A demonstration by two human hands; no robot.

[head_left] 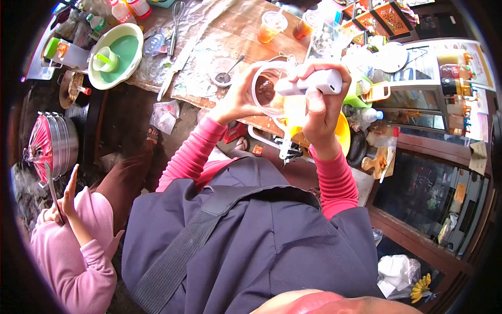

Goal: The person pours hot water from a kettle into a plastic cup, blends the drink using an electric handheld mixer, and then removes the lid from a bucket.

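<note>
My left hand (238,99) is closed around the side of a clear plastic container (254,90), with brown contents showing inside its round rim. In my right hand (325,115) is a white handheld device (319,82) with a small dark port on its end. Its inner end is close to the container's opening; whether they touch I cannot tell. A yellow bowl (343,135) is partly hidden behind my right wrist. Just left of the container, a small clear bowl (215,78) holds a spoon (236,65).
Cups of amber drink (272,29) stand at the table's back. A knife (168,83), a whisk (177,23) and a cream basin (137,39) of green liquid lie leftward. Another person in a pink sleeve (97,261) sits at left, holding a metal utensil (52,191). Glass cabinets (421,196) line the right.
</note>
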